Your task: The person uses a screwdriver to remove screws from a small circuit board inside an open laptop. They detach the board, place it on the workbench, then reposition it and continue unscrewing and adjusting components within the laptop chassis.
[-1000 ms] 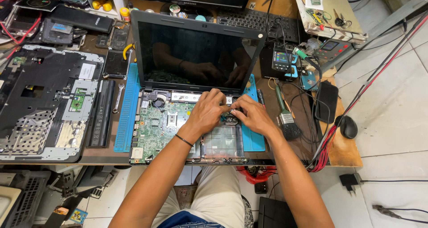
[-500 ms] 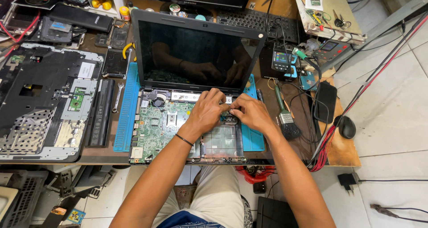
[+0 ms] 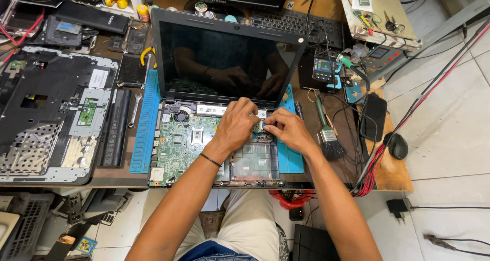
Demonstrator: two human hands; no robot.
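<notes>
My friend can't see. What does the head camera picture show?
Two bare hands, the left hand and the right hand, meet over the green circuit board of an opened laptop on a blue mat. A brush lies to the right, a removed laptop cover to the left.

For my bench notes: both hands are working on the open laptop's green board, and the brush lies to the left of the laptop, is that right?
Not quite. Both hands, left hand and right hand, are on the laptop's board, but the brush lies to the right of the laptop, as the head view shows.
</notes>
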